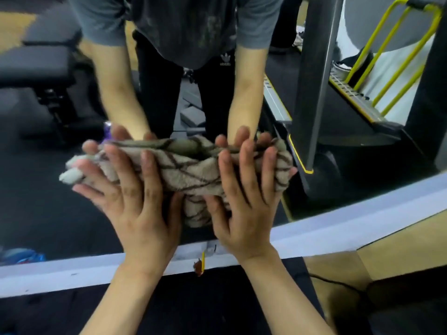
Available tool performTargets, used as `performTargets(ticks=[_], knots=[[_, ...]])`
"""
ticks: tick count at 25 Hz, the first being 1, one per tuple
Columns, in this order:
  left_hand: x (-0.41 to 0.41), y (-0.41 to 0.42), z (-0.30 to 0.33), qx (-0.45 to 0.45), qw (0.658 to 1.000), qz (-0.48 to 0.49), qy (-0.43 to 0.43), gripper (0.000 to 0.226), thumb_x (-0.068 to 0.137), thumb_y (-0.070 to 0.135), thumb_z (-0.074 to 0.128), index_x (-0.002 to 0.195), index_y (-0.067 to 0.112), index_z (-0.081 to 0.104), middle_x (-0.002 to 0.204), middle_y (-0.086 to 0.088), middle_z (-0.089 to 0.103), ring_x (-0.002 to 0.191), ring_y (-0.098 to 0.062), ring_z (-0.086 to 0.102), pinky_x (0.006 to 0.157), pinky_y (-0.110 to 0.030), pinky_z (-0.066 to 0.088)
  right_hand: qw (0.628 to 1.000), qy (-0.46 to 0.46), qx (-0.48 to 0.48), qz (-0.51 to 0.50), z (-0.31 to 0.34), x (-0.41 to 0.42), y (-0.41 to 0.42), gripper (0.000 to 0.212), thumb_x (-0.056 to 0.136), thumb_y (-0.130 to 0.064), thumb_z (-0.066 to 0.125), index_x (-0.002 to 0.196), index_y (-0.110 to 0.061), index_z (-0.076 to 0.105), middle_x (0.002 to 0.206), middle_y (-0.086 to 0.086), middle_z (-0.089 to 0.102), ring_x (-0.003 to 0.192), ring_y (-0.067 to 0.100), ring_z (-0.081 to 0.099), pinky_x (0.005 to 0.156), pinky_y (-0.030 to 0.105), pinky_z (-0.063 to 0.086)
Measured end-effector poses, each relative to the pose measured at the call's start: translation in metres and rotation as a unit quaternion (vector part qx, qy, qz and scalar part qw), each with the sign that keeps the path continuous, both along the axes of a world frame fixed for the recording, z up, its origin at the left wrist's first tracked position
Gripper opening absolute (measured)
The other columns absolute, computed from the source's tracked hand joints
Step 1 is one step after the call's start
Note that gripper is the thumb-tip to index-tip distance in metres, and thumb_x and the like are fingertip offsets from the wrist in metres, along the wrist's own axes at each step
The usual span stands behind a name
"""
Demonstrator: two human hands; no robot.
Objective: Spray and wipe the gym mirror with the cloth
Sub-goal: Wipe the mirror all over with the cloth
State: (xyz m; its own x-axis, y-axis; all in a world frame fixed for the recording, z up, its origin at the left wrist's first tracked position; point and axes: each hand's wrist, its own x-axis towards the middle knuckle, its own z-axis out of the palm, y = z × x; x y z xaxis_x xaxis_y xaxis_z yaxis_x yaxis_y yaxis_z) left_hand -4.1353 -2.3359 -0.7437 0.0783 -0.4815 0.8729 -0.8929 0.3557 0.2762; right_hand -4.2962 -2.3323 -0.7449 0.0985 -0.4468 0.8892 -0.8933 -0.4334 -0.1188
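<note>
A beige cloth (186,175) with dark brown criss-cross lines is bunched flat against the gym mirror (43,194), low down near its bottom edge. My left hand (128,199) presses on the cloth's left part with straight, spread fingers. My right hand (244,197) presses on its right part the same way. The mirror shows my reflected arms, grey shirt and black trousers above the cloth. No spray bottle is in view.
A pale grey strip (362,223) runs along the mirror's base above the dark floor (193,305). The mirror reflects a black bench (38,66) at left and a black machine with yellow rails (391,52) at right. A tan wall piece (399,245) stands at right.
</note>
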Motion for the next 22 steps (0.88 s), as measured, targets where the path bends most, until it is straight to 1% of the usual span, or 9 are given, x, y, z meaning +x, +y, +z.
performTargets(ticks=[3, 6, 8, 10, 11, 13, 15, 18, 22], knots=[[-0.049, -0.005, 0.109, -0.013, 1.000, 0.003, 0.011, 0.063, 0.108, 0.040, 0.039, 0.162, 0.025, 0.012, 0.162, -0.026, -0.001, 0.138, -0.066, 0.006, 0.120, -0.060, -0.011, 0.999, -0.027, -0.024, 0.016, 0.116, -0.047, -0.001, 0.068, 0.102, -0.035, 0.054, 0.164, -0.022, 0.031, 0.175, -0.005, 0.006, 0.162, 0.024, -0.001, 0.120, 0.078, 0.015], [-0.113, -0.005, 0.188, -0.020, 0.999, 0.000, 0.026, 0.057, 0.106, 0.042, 0.036, 0.156, 0.022, 0.017, 0.157, -0.025, 0.010, 0.142, -0.059, 0.007, 0.121, -0.058, -0.011, 0.998, -0.026, -0.053, 0.016, 0.209, -0.108, -0.006, 0.051, 0.104, -0.026, 0.055, 0.152, -0.010, 0.044, 0.170, 0.013, 0.025, 0.154, 0.032, 0.012, 0.111, 0.085, 0.021], [-0.145, -0.007, 0.201, -0.031, 0.999, -0.009, 0.031, 0.058, 0.105, 0.042, 0.037, 0.157, 0.023, 0.017, 0.158, -0.022, 0.010, 0.143, -0.058, 0.008, 0.121, -0.056, -0.013, 0.996, -0.028, -0.078, 0.028, 0.226, -0.140, -0.007, 0.045, 0.104, -0.018, 0.057, 0.147, -0.004, 0.052, 0.161, 0.019, 0.038, 0.151, 0.036, 0.018, 0.109, 0.085, 0.025], [-0.164, -0.008, 0.182, -0.040, 0.999, -0.017, 0.028, 0.061, 0.105, 0.042, 0.038, 0.159, 0.027, 0.015, 0.164, -0.020, 0.002, 0.145, -0.057, 0.006, 0.121, -0.055, -0.014, 0.995, -0.027, -0.088, 0.029, 0.205, -0.157, -0.003, 0.041, 0.104, -0.011, 0.059, 0.144, -0.004, 0.056, 0.157, 0.013, 0.046, 0.153, 0.038, 0.020, 0.111, 0.083, 0.028], [-0.171, -0.006, 0.161, -0.039, 0.999, -0.024, 0.022, 0.064, 0.105, 0.043, 0.039, 0.162, 0.028, 0.013, 0.169, -0.015, -0.005, 0.149, -0.054, 0.002, 0.121, -0.055, -0.014, 0.996, -0.028, -0.085, 0.026, 0.182, -0.164, -0.001, 0.039, 0.104, -0.010, 0.058, 0.144, -0.005, 0.056, 0.157, 0.010, 0.043, 0.155, 0.036, 0.018, 0.115, 0.079, 0.029], [-0.189, -0.007, 0.104, -0.038, 0.998, -0.043, -0.010, 0.072, 0.105, 0.042, 0.043, 0.165, 0.027, 0.005, 0.172, 0.000, -0.015, 0.157, -0.041, -0.012, 0.123, -0.056, -0.014, 0.997, -0.020, -0.070, 0.004, 0.121, -0.187, -0.001, 0.041, 0.109, -0.016, 0.052, 0.149, -0.011, 0.054, 0.164, 0.001, 0.032, 0.160, 0.031, 0.011, 0.124, 0.063, 0.025], [-0.208, -0.003, 0.036, -0.025, 0.997, -0.054, -0.058, 0.073, 0.105, 0.039, 0.046, 0.165, 0.026, 0.007, 0.173, 0.003, -0.012, 0.158, -0.032, -0.016, 0.123, -0.056, -0.014, 1.000, 0.003, -0.024, -0.016, 0.051, -0.215, 0.002, 0.047, 0.111, -0.025, 0.046, 0.158, -0.026, 0.044, 0.173, -0.011, 0.014, 0.163, 0.029, 0.004, 0.128, 0.051, 0.019], [-0.234, 0.002, -0.049, -0.003, 0.991, -0.061, -0.121, 0.071, 0.106, 0.034, 0.047, 0.166, 0.024, 0.010, 0.173, 0.001, -0.007, 0.158, -0.033, -0.014, 0.123, -0.056, -0.015, 0.998, 0.042, 0.042, -0.014, -0.036, -0.252, 0.014, 0.064, 0.109, -0.029, 0.045, 0.168, -0.032, 0.019, 0.176, -0.013, 0.004, 0.163, 0.029, -0.002, 0.130, 0.050, 0.012], [-0.270, 0.006, -0.104, 0.019, 0.994, -0.049, -0.101, 0.072, 0.105, 0.025, 0.045, 0.166, 0.025, 0.006, 0.173, 0.002, -0.013, 0.156, -0.030, -0.022, 0.122, -0.054, -0.020, 0.996, 0.061, 0.066, 0.006, -0.090, -0.286, 0.018, 0.070, 0.108, -0.026, 0.051, 0.168, -0.029, 0.016, 0.177, -0.011, 0.002, 0.164, 0.027, -0.002, 0.130, 0.055, 0.016]])
